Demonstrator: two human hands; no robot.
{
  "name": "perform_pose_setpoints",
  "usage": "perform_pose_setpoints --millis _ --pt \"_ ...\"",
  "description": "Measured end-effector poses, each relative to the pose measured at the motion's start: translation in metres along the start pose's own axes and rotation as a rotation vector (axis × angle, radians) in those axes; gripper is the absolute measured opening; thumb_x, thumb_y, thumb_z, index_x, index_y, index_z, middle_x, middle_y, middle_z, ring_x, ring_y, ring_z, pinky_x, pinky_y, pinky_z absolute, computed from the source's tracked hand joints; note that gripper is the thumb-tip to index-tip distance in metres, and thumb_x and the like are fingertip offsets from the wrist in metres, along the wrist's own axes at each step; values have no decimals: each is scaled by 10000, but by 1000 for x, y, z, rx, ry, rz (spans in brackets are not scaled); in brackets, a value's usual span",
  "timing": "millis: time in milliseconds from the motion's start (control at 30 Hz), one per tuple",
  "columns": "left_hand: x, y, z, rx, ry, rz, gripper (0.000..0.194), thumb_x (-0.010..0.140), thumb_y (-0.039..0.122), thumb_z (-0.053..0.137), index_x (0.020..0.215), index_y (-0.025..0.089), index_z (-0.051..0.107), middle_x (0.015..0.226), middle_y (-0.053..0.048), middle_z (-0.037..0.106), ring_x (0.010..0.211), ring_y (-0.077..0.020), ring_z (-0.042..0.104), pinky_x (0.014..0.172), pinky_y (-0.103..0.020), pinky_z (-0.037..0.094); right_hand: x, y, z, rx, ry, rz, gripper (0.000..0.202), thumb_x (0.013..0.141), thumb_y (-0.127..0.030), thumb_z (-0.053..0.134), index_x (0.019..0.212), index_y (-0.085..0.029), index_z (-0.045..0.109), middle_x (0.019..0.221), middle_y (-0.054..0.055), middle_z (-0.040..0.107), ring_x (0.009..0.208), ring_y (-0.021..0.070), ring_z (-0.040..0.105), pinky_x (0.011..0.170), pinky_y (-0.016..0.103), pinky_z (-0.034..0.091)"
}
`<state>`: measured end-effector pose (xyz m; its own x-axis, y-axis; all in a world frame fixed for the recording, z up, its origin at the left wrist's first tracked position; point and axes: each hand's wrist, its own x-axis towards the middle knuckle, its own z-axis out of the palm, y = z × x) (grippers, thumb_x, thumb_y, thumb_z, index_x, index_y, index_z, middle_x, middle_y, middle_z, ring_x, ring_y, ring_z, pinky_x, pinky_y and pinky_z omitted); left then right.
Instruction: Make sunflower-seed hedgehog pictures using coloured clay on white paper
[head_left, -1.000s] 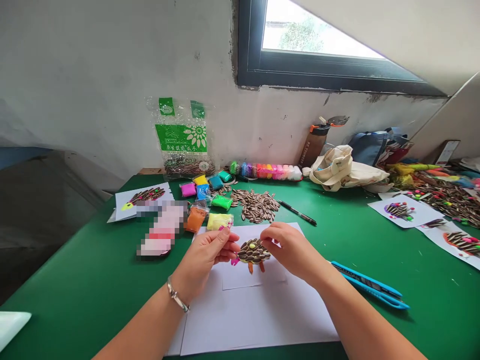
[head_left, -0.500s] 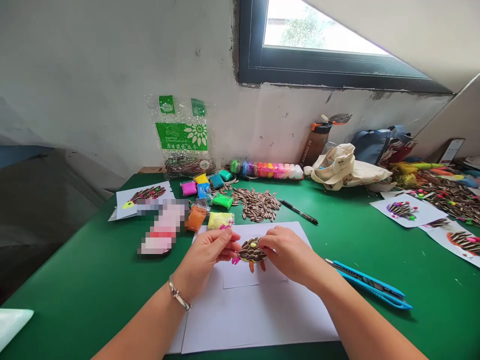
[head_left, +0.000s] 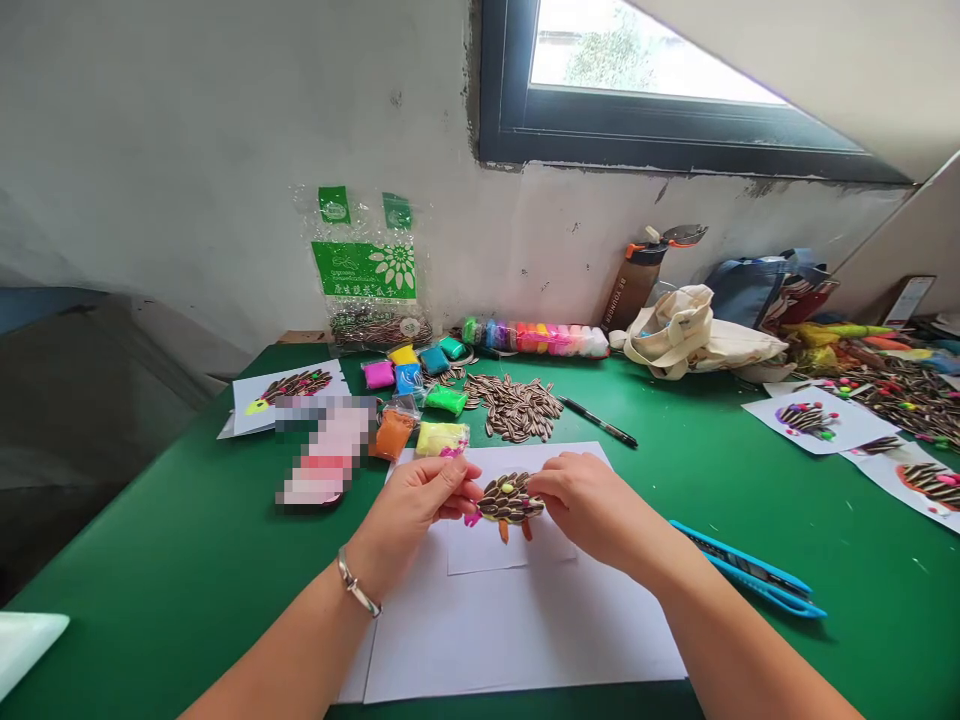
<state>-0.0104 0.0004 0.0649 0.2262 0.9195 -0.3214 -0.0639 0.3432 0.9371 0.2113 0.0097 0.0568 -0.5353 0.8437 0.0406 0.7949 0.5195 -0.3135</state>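
A hedgehog-like figure of striped seeds (head_left: 510, 499), with orange legs, a yellow dot and pink clay at its left end, lies on a small white paper (head_left: 487, 558) atop larger white sheets (head_left: 517, 640). My left hand (head_left: 427, 492) is beside the pink end, fingers curled together; what they hold, if anything, is too small to tell. At the figure's right end my right hand (head_left: 574, 495) has its fingertips pinched, with their contents hidden. A bracelet circles my left wrist.
Bagged clay (head_left: 441, 439), loose seeds (head_left: 517, 408) and a pen (head_left: 598, 422) lie beyond the sheets. A blue cutter (head_left: 757, 575) is at right. Seed pictures (head_left: 806, 420), a bottle (head_left: 634, 285), a cloth bag (head_left: 697, 335) and a seed packet (head_left: 364, 275) stand or lie farther back.
My right hand has shifted slightly right, uncovering more of the figure's right end, where a pink spot shows. My left hand has barely moved.
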Motion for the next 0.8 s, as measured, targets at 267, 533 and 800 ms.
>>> perform_pose_setpoints --millis 267,533,800 --pt "2 -2 0 11 4 -14 356 782 464 643 874 125 698 781 -62 688 668 -125 609 651 -235 457 -1 1 2 60 -52 -55 326 784 -70 446 748 -268 703 697 -8 626 666 123 487 624 253 271" --pt "2 -3 0 15 4 -12 342 786 458 641 867 129 691 780 -59 691 667 -124 614 649 -231 458 -2 2 0 68 -29 -27 336 757 -49 437 729 -252 703 716 4 624 680 126 498 619 239 286" --pt "2 -4 0 44 -9 -10 345 797 464 625 866 132 689 789 -58 687 668 -124 619 648 -228 464 -1 -1 3 93 -50 -72 306 792 -87 434 697 -242 681 681 -12 623 643 118 495 627 235 295"
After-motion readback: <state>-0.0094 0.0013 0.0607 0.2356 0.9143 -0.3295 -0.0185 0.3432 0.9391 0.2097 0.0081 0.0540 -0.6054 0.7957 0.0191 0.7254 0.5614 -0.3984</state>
